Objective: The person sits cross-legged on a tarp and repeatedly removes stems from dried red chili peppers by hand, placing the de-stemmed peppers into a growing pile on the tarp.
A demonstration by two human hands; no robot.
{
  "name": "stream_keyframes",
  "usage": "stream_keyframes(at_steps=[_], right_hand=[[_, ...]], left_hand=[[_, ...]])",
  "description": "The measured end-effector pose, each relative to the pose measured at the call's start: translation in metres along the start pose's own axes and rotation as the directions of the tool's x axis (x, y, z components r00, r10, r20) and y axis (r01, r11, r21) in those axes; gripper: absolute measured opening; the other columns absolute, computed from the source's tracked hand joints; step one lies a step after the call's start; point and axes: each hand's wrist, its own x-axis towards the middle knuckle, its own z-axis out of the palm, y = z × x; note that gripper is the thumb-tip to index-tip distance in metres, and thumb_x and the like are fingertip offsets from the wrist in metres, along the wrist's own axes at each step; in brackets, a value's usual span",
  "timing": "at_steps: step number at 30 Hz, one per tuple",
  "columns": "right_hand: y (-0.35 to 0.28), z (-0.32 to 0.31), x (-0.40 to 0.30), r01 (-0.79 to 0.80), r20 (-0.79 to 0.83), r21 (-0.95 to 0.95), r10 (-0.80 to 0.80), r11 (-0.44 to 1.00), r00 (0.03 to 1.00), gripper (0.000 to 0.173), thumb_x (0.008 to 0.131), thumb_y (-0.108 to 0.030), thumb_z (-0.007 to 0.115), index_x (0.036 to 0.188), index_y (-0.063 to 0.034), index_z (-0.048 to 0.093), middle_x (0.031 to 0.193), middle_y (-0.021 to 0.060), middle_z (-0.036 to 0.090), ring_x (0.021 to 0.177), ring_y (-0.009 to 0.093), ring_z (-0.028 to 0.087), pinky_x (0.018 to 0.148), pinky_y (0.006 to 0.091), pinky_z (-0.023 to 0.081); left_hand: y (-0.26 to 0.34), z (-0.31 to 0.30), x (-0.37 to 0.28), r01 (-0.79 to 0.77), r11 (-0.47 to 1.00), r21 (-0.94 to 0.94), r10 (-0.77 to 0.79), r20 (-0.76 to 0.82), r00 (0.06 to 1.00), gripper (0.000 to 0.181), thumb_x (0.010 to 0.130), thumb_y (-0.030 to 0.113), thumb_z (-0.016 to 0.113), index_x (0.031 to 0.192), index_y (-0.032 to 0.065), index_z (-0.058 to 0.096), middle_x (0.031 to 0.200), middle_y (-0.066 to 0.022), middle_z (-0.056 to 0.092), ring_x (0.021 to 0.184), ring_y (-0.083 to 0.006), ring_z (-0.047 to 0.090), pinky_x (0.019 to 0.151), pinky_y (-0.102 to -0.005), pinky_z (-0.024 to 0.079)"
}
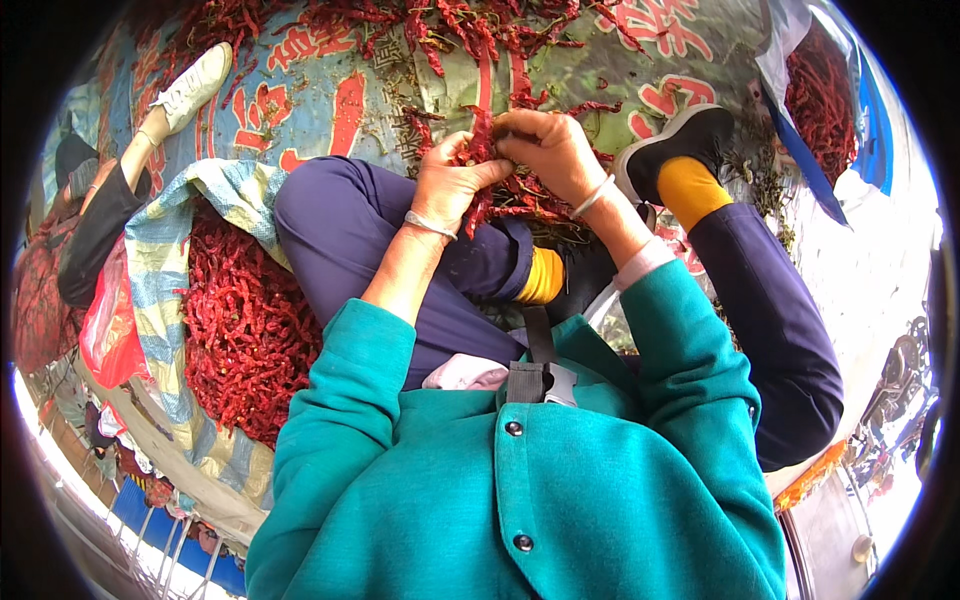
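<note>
Several dried red chili peppers point(480, 154) are bunched between my two hands, above my crossed leg. My left hand point(457, 176) grips the bunch from the left side, its thumb pointing across to the right. Close by on the right, my right hand point(544, 146) has its thumb and fingertips pinched together at the bunch's upper part; whether a stem or a pod is between them is too small to tell. More chilies point(529, 199) lie just beneath and behind the hands. A loose heap of chilies point(465, 22) spreads over the printed sheet point(315, 97) ahead.
An open woven plastic sack point(157, 277) full of red chilies stands left of my knee, beside a red plastic bag point(112, 330). Another person's leg and white shoe point(196, 86) reach in at the left. More chilies point(821, 101) fill a container at the upper right.
</note>
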Motion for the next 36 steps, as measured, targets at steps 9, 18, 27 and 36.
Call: stream_keyframes(at_steps=[9, 18, 27, 36], right_hand=[[0.066, -0.034, 0.045, -0.096, -0.215, -0.772, -0.116, 0.629, 0.97, 0.024, 0.072, -0.009, 0.066, 0.095, -0.0137, 0.065, 0.092, 0.0112, 0.06, 0.082, 0.032, 0.059, 0.071, 0.038, 0.049], [0.031, -0.02, -0.005, -0.116, -0.308, 0.082, 0.136, 0.99, 0.942, 0.013, 0.076, -0.005, 0.066, 0.088, 0.0, 0.063, 0.069, 0.0041, 0.061, 0.059, 0.011, 0.055, 0.056, 0.0249, 0.045], [-0.005, 0.018, -0.009, 0.189, -0.054, -0.297, -0.214, 0.936, 0.975, 0.037, 0.072, 0.002, 0.064, 0.107, -0.0016, 0.056, 0.086, 0.01, 0.061, 0.077, 0.019, 0.061, 0.07, 0.0278, 0.049], [-0.01, 0.01, 0.01, -0.096, -0.032, 0.399, 0.118, 0.912, 0.992, 0.036, 0.076, 0.003, 0.062, 0.111, -0.0005, 0.052, 0.088, 0.0008, 0.059, 0.078, 0.006, 0.054, 0.069, 0.0208, 0.046]], left_hand=[[0.005, -0.013, 0.009, 0.112, 0.975, -0.19, -0.128, -0.07, 0.989, 0.016, 0.078, 0.002, 0.064, 0.094, 0.0035, 0.06, 0.081, -0.0073, 0.064, 0.067, -0.0156, 0.061, 0.053, -0.0264, 0.049], [0.004, -0.004, 0.007, 0.112, 0.98, -0.163, -0.13, -0.103, 0.986, 0.011, 0.079, 0.007, 0.068, 0.086, 0.0049, 0.059, 0.077, -0.0052, 0.062, 0.063, -0.0133, 0.059, 0.051, -0.0253, 0.047], [0.004, -0.006, 0.005, 0.089, 0.961, -0.262, -0.121, -0.11, 0.987, 0.02, 0.077, 0.001, 0.068, 0.096, 0.0015, 0.062, 0.09, -0.0071, 0.065, 0.078, -0.0171, 0.063, 0.069, -0.0295, 0.053], [0.015, -0.007, 0.013, -0.022, 0.962, -0.27, -0.04, -0.221, 0.974, 0.022, 0.073, -0.004, 0.069, 0.092, 0.0025, 0.06, 0.084, -0.0061, 0.064, 0.074, -0.016, 0.063, 0.069, -0.0283, 0.052]])
